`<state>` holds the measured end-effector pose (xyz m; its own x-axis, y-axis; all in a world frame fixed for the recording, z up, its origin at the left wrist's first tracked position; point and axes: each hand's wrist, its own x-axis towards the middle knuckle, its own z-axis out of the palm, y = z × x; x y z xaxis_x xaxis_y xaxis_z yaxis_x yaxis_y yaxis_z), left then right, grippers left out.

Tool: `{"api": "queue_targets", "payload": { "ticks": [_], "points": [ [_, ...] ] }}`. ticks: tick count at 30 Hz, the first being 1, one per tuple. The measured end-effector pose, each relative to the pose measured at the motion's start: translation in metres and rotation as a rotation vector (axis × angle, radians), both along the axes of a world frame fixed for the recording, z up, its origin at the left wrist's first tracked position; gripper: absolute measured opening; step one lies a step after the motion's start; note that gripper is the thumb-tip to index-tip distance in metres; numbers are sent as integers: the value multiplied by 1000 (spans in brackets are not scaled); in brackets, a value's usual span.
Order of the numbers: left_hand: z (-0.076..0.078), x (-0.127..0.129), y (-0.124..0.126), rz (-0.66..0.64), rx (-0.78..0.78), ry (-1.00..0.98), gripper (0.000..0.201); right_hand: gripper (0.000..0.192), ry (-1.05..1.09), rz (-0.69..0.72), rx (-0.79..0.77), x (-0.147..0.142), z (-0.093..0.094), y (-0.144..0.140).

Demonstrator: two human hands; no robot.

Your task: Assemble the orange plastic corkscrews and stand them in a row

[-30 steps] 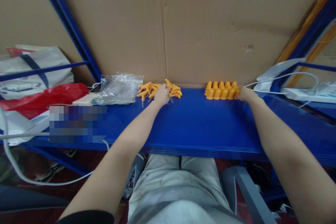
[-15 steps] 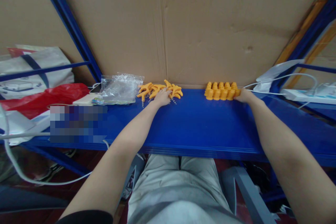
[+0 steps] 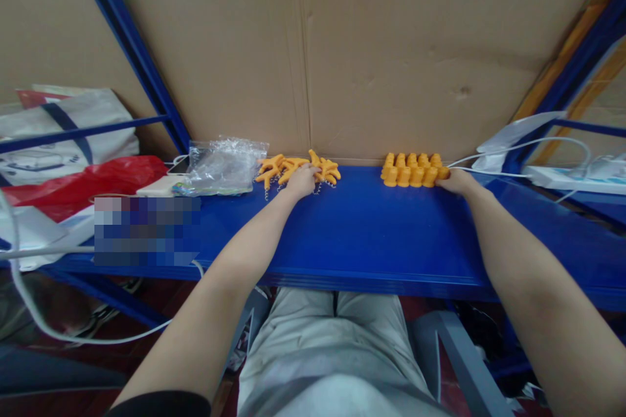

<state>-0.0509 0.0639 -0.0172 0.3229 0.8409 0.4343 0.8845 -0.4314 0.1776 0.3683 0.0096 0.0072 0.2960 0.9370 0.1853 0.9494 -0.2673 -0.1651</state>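
A pile of orange corkscrews (image 3: pixel 270 168), branching handles with metal spirals, lies near the back of the blue table. My left hand (image 3: pixel 303 183) reaches into the right part of this pile, fingers closed on a corkscrew (image 3: pixel 315 159) and partly hiding it. Farther right, orange cup-shaped pieces (image 3: pixel 409 176) stand close together in rows. At the right end of these rows is my right hand (image 3: pixel 454 181), its fingers closed around the end piece (image 3: pixel 442 172). The fingertips of both hands are partly hidden.
Clear plastic bags (image 3: pixel 222 166) lie left of the pile, beside a red plastic bag (image 3: pixel 92 182) and a white cloth bag (image 3: pixel 63 127). A cardboard wall (image 3: pixel 381 45) closes off the back. White cables (image 3: pixel 528 143) run at the right beside a blue post.
My left hand has shifted very slightly among the corkscrews, and those beside its fingers have moved a little. My right hand stays at the end of the rows, lowered slightly.
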Motion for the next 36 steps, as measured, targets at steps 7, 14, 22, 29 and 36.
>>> {"api": "queue_targets", "payload": {
  "ticks": [7,14,22,29,36],
  "points": [
    [16,11,-18,91,71,-49,35,42,127,-267,225,-7,9,-15],
    [22,22,-34,36,105,-24,33,35,75,-120,711,-15,17,4],
    [26,24,-40,39,77,-35,33,39,-203,375,777,-64,18,10],
    [23,24,-39,0,84,-36,27,40,-305,771,592,-115,7,-6],
    [22,23,-38,-2,38,-6,26,38,-333,830,437,-137,-7,-10]
  ]
}}
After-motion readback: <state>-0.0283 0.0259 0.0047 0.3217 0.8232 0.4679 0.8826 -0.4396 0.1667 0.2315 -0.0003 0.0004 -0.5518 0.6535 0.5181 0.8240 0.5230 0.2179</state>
